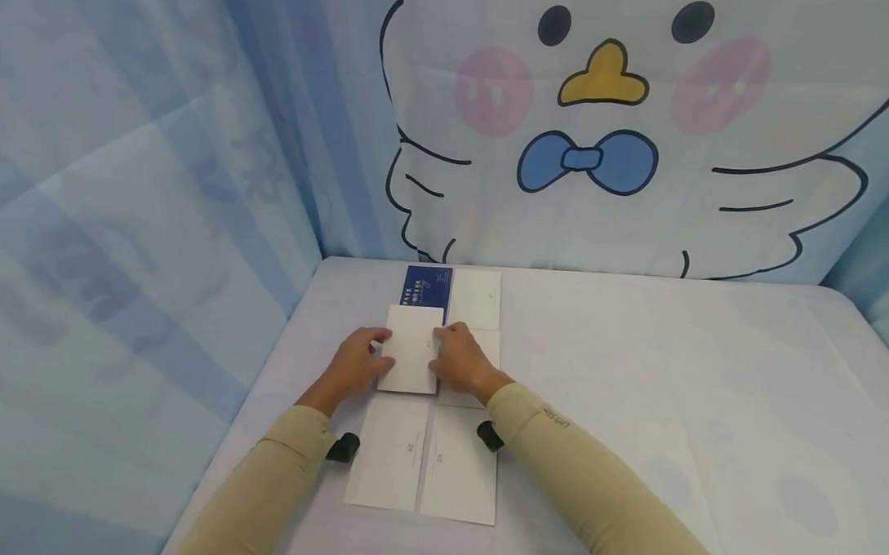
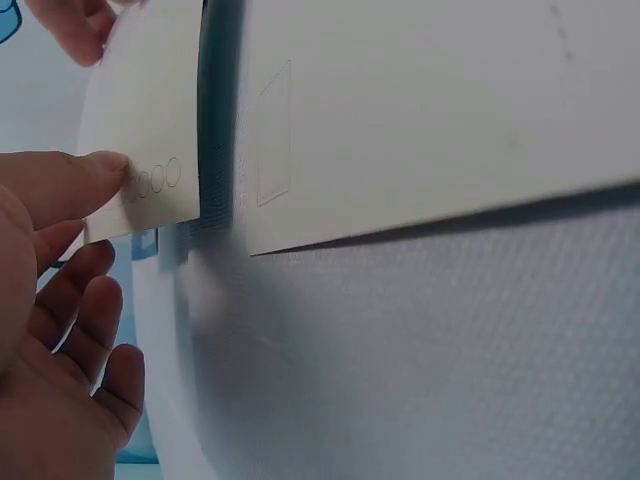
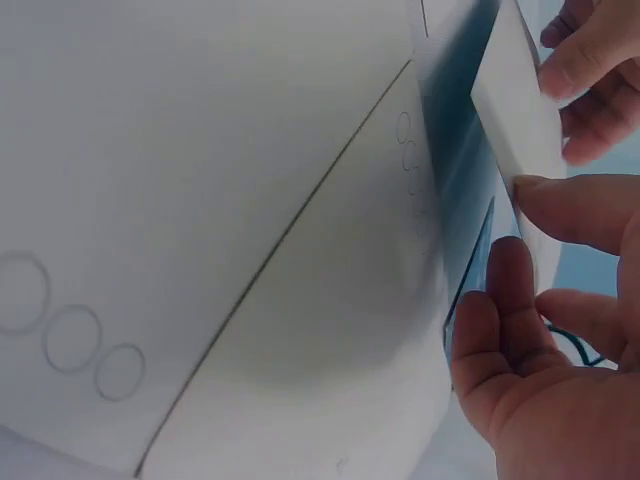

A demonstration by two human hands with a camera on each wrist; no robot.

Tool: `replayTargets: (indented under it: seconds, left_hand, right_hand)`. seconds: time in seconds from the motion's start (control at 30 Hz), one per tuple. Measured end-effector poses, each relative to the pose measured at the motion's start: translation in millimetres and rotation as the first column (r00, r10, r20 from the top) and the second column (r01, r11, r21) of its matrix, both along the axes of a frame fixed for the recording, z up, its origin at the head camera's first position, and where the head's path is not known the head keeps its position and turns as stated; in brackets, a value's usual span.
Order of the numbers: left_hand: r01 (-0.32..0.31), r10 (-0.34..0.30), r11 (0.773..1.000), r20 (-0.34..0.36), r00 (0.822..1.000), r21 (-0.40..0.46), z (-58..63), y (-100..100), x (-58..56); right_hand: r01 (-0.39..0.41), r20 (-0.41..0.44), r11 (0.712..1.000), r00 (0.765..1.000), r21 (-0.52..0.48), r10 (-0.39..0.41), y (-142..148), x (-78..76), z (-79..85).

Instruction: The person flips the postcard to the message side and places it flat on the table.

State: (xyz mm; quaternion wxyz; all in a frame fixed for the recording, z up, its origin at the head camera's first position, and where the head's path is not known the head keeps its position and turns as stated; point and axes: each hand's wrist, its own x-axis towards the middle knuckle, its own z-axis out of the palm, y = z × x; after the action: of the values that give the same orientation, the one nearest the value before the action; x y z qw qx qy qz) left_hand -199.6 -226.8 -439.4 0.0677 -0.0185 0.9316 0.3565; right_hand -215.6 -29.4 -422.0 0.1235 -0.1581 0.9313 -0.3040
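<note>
Both hands hold one white postcard (image 1: pixel 409 352), raised over the sheet-covered table and overlapping the lower part of a blue card (image 1: pixel 428 285) in the head view. My left hand (image 1: pixel 354 364) pinches its left edge, thumb on the face that bears printed circles (image 2: pixel 160 180). On the opposite edge, my right hand (image 1: pixel 462 360) pinches with thumb and index finger, its other fingers loosely curled in the right wrist view. Beneath and around lie more white postcards: a front left one (image 1: pixel 387 455), a front right one (image 1: pixel 460 465), and others along the right column (image 1: pixel 477 297).
A pale sheet (image 1: pixel 662 400) covers the table, stretching to the right of the cards. Blue-and-white curtains (image 1: pixel 120 240) hang at the left, and a cloth with a cartoon figure (image 1: pixel 587 158) hangs behind. Black wrist devices (image 1: pixel 343 448) show near both sleeves.
</note>
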Motion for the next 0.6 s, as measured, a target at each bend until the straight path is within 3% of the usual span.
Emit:
replayTargets:
  seconds: [0.6]
  left_hand:
    - [0.069,-0.065,0.995,0.053,0.996,-0.078,-7.2,-1.9,-1.8]
  right_hand:
    - [-0.072,0.012,0.985,0.997,0.154,0.071,-1.7,2.0,-7.9]
